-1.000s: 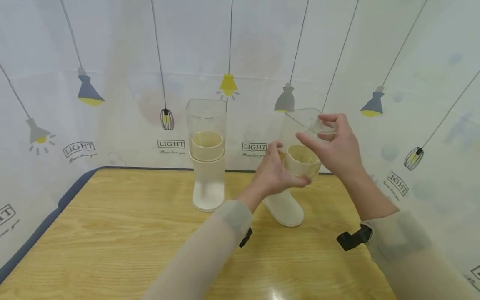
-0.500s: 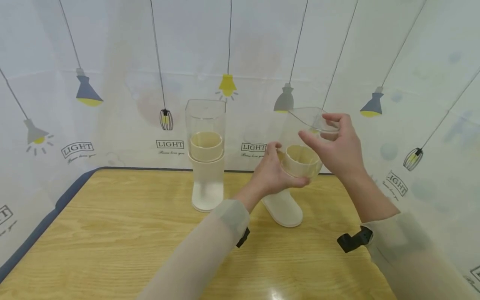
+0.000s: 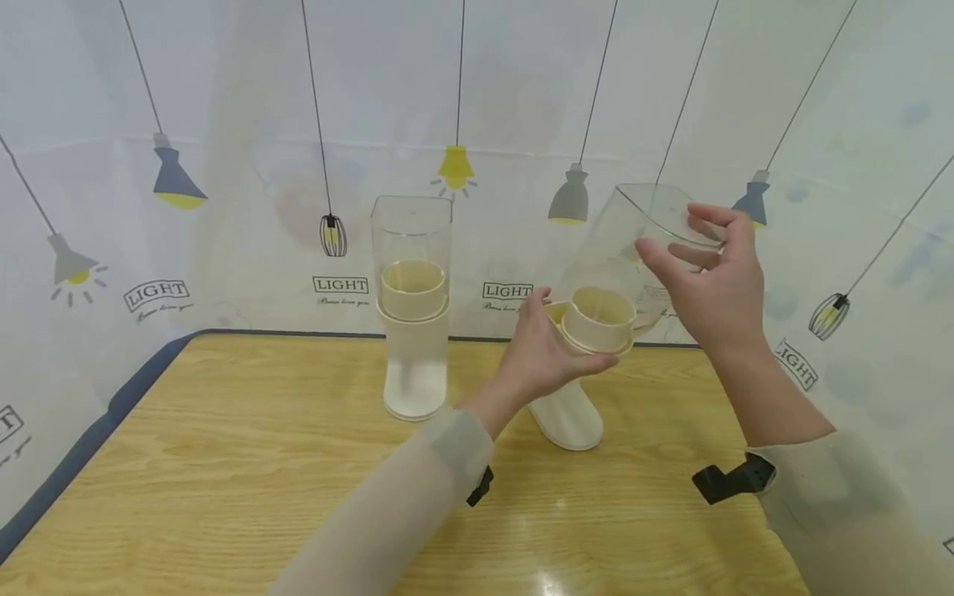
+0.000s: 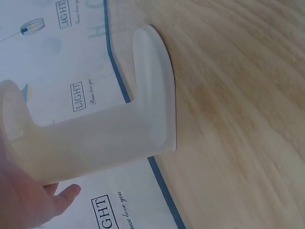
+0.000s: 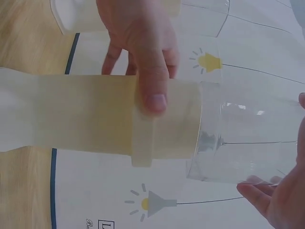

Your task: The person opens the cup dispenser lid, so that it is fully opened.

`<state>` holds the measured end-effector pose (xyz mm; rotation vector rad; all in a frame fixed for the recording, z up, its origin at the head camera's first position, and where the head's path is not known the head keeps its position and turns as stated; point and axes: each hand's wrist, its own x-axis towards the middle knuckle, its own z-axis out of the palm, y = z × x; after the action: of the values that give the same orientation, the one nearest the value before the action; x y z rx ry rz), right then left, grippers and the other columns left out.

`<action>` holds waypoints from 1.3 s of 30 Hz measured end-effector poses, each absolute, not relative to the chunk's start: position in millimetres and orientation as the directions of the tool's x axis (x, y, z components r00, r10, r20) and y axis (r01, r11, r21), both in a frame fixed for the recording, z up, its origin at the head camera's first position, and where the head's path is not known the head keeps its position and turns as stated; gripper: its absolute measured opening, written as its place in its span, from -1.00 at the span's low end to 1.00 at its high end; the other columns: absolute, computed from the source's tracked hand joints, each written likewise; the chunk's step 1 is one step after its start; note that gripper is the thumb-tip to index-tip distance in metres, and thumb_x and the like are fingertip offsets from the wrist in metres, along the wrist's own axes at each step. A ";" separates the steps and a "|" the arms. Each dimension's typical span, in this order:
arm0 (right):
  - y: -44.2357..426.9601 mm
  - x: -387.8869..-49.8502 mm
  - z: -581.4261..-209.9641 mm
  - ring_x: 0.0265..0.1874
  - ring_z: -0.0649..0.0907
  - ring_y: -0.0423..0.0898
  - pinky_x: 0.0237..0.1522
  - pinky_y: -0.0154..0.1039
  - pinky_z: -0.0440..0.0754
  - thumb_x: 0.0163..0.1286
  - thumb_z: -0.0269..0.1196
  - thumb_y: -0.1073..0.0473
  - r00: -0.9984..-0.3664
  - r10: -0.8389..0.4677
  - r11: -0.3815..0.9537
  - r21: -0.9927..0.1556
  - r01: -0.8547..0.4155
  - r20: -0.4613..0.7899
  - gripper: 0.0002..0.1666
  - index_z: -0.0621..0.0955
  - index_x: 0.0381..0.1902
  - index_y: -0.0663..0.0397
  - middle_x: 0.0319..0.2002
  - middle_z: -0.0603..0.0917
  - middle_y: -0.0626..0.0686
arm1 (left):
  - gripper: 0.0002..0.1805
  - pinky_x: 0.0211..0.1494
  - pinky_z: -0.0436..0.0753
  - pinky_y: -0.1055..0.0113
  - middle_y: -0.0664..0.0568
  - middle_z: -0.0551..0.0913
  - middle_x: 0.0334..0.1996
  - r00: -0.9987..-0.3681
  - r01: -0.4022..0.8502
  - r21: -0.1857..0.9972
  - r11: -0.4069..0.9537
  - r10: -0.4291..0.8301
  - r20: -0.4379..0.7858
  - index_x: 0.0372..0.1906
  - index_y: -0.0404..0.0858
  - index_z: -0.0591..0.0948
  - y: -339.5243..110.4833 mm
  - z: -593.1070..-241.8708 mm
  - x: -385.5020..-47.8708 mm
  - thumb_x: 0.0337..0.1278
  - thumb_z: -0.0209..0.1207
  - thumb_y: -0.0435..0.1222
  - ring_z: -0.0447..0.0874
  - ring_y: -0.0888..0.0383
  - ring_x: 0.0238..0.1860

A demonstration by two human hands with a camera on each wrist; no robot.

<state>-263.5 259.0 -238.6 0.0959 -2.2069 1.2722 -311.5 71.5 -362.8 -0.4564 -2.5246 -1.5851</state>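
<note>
My left hand (image 3: 540,352) grips a cream plastic stand (image 3: 570,418) just below its round collar (image 3: 599,327); the stand's rounded foot rests on the table. In the right wrist view, the left thumb lies over the collar's rim. My right hand (image 3: 715,281) holds a clear plastic container (image 3: 622,244) by its upper end, thumb on one side and fingers on the other. The container tilts up to the right, its lower end beside the collar and, in the right wrist view, slightly overlapping it. The left wrist view shows the stand's column and foot (image 4: 155,90).
A matching cream stand (image 3: 415,364) with a clear container (image 3: 410,223) seated on top stands upright to the left. Both are near the back edge of the wooden table (image 3: 246,463). A white cloth printed with lamps (image 3: 246,182) hangs behind and at the sides.
My right hand has moved up and right, lifting the clear container off the collar, which it surrounded before. My left hand and the stand have stayed nearly in place.
</note>
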 end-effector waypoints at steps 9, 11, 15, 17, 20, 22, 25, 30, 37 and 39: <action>284.3 -250.7 -226.3 0.08 0.72 -0.45 -0.10 -0.48 0.62 0.44 0.48 -0.13 -0.799 0.297 0.498 -0.798 -0.339 0.524 -0.25 0.41 0.48 -0.42 0.53 0.52 -0.17 | 0.51 0.39 0.69 0.03 -0.06 0.35 0.53 -0.961 0.272 0.836 0.477 0.089 0.261 0.75 -0.09 0.06 79.1 -369.5 -303.0 -0.25 0.68 0.34 0.59 0.00 0.33; 291.6 -247.6 -225.5 0.10 0.72 -0.44 -0.10 -0.46 0.60 0.44 0.48 -0.11 -0.804 0.319 0.484 -0.815 -0.318 0.503 -0.24 0.40 0.49 -0.43 0.54 0.50 -0.21 | 0.51 0.35 0.72 0.06 -0.05 0.38 0.48 -0.959 0.274 0.832 0.483 0.074 0.274 0.75 -0.09 0.07 80.3 -371.3 -301.1 -0.25 0.67 0.35 0.60 0.01 0.29; 306.1 -241.2 -228.0 0.15 0.69 -0.41 -0.12 -0.51 0.60 0.45 0.47 -0.10 -0.794 0.377 0.474 -0.836 -0.276 0.477 -0.22 0.38 0.51 -0.44 0.56 0.46 -0.24 | 0.51 0.25 0.75 0.12 -0.06 0.40 0.43 -0.950 0.288 0.827 0.482 0.037 0.309 0.73 -0.11 0.09 84.1 -373.5 -297.5 -0.27 0.65 0.39 0.60 0.03 0.22; 313.2 -238.3 -229.9 0.20 0.67 -0.38 -0.12 -0.55 0.60 0.45 0.47 -0.10 -0.779 0.415 0.474 -0.842 -0.257 0.471 -0.20 0.36 0.52 -0.45 0.57 0.43 -0.24 | 0.52 0.23 0.76 0.13 -0.08 0.40 0.42 -0.949 0.284 0.830 0.480 0.015 0.316 0.72 -0.12 0.10 86.9 -373.5 -295.4 -0.29 0.65 0.42 0.59 0.03 0.21; 323.4 -236.2 -234.2 0.29 0.64 -0.30 -0.09 -0.56 0.59 0.45 0.46 -0.13 -0.747 0.473 0.483 -0.847 -0.223 0.466 -0.18 0.33 0.54 -0.48 0.59 0.39 -0.25 | 0.54 0.24 0.75 0.12 -0.08 0.39 0.45 -0.952 0.264 0.839 0.475 -0.013 0.307 0.73 -0.11 0.08 91.2 -372.2 -292.1 -0.31 0.64 0.43 0.58 0.02 0.23; 330.5 -235.3 -237.5 0.34 0.62 -0.27 -0.10 -0.56 0.57 0.45 0.44 -0.16 -0.737 0.500 0.493 -0.849 -0.189 0.455 -0.17 0.30 0.55 -0.52 0.61 0.35 -0.27 | 0.54 0.25 0.75 0.11 -0.08 0.39 0.45 -0.953 0.254 0.844 0.472 -0.025 0.301 0.73 -0.10 0.07 93.2 -371.5 -291.0 -0.32 0.65 0.42 0.57 0.02 0.25; 340.0 -235.4 -243.5 0.35 0.60 -0.27 -0.13 -0.60 0.54 0.45 0.43 -0.20 -0.732 0.522 0.507 -0.849 -0.146 0.438 -0.14 0.28 0.57 -0.54 0.64 0.31 -0.29 | 0.52 0.24 0.75 0.11 -0.08 0.39 0.45 -0.952 0.252 0.842 0.476 -0.034 0.304 0.72 -0.08 0.07 93.8 -372.4 -291.0 -0.30 0.66 0.40 0.55 0.02 0.26; 351.7 -236.0 -257.0 0.45 0.57 -0.22 -0.13 -0.63 0.51 0.43 0.44 -0.26 -0.745 0.542 0.511 -0.856 -0.075 0.389 -0.09 0.24 0.59 -0.57 0.68 0.27 -0.31 | 0.46 0.21 0.76 0.11 -0.11 0.39 0.43 -0.949 0.259 0.845 0.468 -0.037 0.312 0.70 -0.07 0.10 92.8 -374.1 -292.7 -0.25 0.66 0.36 0.56 0.01 0.23; 367.2 -238.1 -281.1 0.46 0.56 -0.19 -0.19 -0.67 0.50 0.43 0.44 -0.29 -0.784 0.515 0.537 -0.843 -0.021 0.347 -0.04 0.21 0.62 -0.52 0.72 0.25 -0.23 | 0.44 0.25 0.75 0.05 -0.13 0.36 0.49 -0.965 0.230 0.855 0.465 -0.004 0.261 0.74 -0.01 0.10 87.7 -371.9 -296.1 -0.20 0.62 0.39 0.60 -0.02 0.22; 372.1 -239.7 -288.7 0.47 0.56 -0.19 -0.21 -0.68 0.50 0.44 0.43 -0.30 -0.802 0.501 0.540 -0.842 -0.005 0.326 -0.04 0.20 0.63 -0.51 0.73 0.23 -0.19 | 0.44 0.27 0.75 0.03 -0.13 0.37 0.50 -0.970 0.219 0.855 0.469 0.010 0.243 0.76 0.03 0.09 85.3 -371.4 -297.8 -0.19 0.60 0.42 0.61 -0.03 0.23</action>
<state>-239.7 372.1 -288.7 -0.4000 -2.2350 1.2242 -297.8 85.3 -371.4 -0.1989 -2.5122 -1.5078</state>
